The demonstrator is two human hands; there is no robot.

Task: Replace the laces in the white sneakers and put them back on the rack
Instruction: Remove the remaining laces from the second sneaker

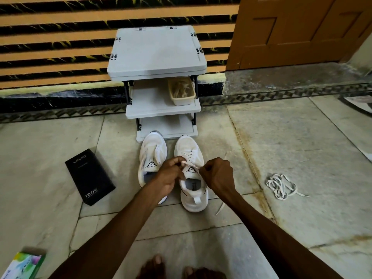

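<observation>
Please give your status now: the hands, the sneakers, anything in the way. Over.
Left hand and right hand pinch the lace on the right-side sneaker. Other sneaker looks unlaced. Loose lace on floor, off to the side.

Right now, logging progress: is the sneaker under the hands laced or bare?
Laced: a white lace crisscrosses the eyelets of the sneaker, and the left hand and right hand grip its strands.

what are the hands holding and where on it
The left hand and right hand each pinch a strand of the white lace just above the tongue of the laced white sneaker.
</observation>
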